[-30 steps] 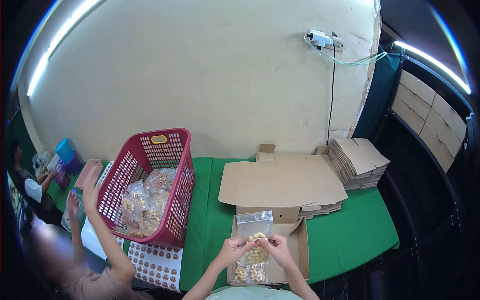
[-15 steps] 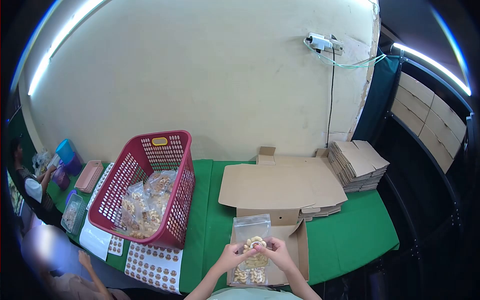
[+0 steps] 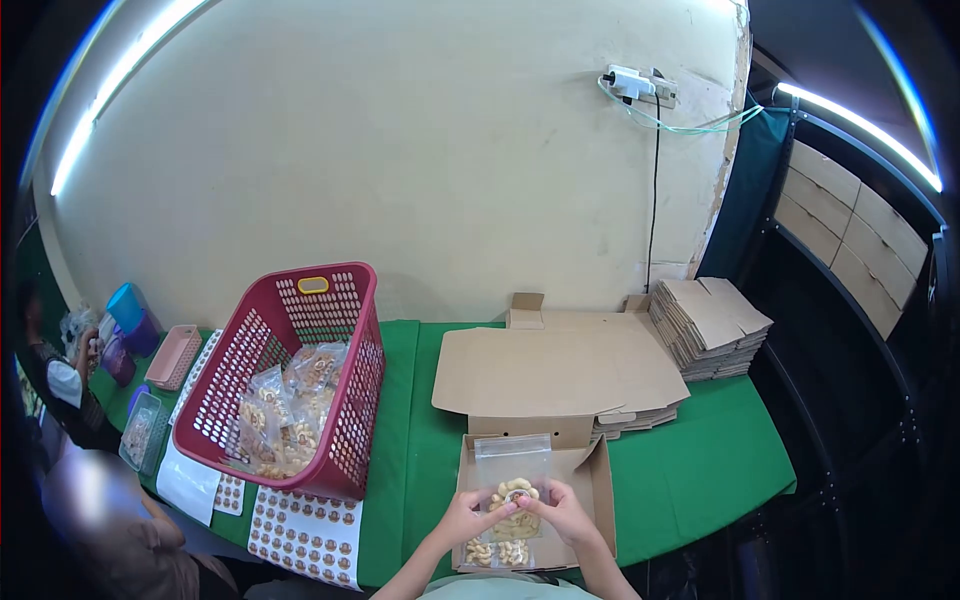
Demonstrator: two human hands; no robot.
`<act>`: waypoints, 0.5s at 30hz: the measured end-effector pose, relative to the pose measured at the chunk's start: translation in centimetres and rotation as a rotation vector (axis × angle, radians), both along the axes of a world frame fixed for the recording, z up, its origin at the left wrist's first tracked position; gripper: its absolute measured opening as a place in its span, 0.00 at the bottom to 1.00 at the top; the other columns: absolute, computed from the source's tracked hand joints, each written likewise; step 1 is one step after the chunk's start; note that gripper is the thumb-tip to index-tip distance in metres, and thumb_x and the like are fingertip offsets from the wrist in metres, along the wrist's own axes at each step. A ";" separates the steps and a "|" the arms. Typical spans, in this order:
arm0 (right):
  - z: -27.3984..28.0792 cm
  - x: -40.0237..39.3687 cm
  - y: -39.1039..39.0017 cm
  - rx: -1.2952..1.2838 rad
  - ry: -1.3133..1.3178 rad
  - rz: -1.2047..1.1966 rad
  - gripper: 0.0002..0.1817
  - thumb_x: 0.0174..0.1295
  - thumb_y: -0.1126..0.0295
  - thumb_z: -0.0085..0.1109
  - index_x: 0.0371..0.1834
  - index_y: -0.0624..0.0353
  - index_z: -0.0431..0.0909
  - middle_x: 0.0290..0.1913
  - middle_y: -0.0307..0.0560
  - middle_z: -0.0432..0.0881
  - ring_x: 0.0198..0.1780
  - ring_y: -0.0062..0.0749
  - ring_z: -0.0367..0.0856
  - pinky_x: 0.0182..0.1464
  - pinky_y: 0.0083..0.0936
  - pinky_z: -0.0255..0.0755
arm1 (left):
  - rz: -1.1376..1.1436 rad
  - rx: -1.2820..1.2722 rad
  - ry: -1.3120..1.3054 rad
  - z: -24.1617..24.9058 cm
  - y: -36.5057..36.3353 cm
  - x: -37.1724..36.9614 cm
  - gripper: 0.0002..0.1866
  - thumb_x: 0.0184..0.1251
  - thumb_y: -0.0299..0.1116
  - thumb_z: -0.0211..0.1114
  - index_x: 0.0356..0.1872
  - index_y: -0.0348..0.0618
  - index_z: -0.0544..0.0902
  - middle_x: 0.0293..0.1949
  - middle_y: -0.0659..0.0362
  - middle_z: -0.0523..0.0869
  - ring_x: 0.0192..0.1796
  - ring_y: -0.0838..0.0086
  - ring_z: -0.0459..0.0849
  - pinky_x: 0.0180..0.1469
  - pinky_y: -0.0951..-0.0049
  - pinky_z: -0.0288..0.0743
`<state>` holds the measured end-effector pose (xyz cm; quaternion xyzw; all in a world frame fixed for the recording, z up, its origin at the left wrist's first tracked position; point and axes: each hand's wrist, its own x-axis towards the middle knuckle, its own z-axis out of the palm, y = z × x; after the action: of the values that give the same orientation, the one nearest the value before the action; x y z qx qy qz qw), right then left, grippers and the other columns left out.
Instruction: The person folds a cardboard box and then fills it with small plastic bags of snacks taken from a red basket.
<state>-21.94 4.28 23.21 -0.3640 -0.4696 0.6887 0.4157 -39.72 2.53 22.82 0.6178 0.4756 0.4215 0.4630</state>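
Between my two hands is a clear zip bag of cashews, held upright above an open cardboard box. My left hand grips the bag's left side, its thumb at the round sticker on the front. On the opposite edge, my right hand pinches the bag, thumb also at the sticker. Below my hands, in the near part of the box, lie more bagged cashews. The box lid stands up behind, partly under the flattened cardboard.
To the left stands a maroon basket holding several bags of nuts. Sticker sheets lie before it. Flattened cardboard and a stack of folded boxes are at the back right. Two people are at the left.
The bag has shifted slightly right and down in my hands. At the left, the nearer person's raised hand has dropped out of sight.
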 end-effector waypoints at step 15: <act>-0.4 -2.2 -0.2 0.084 0.101 -0.290 0.10 0.55 0.73 0.60 0.39 0.63 0.75 0.37 0.41 0.79 0.40 0.20 0.76 0.44 0.18 0.69 | 0.209 0.171 -0.109 0.0 1.8 0.3 0.14 0.65 0.38 0.56 0.35 0.36 0.81 0.30 0.59 0.83 0.32 0.82 0.79 0.34 0.82 0.72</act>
<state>-24.16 4.12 22.85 -0.3753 -0.4191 0.6183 0.5488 -39.41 4.29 22.82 0.5784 0.4736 0.5394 0.3876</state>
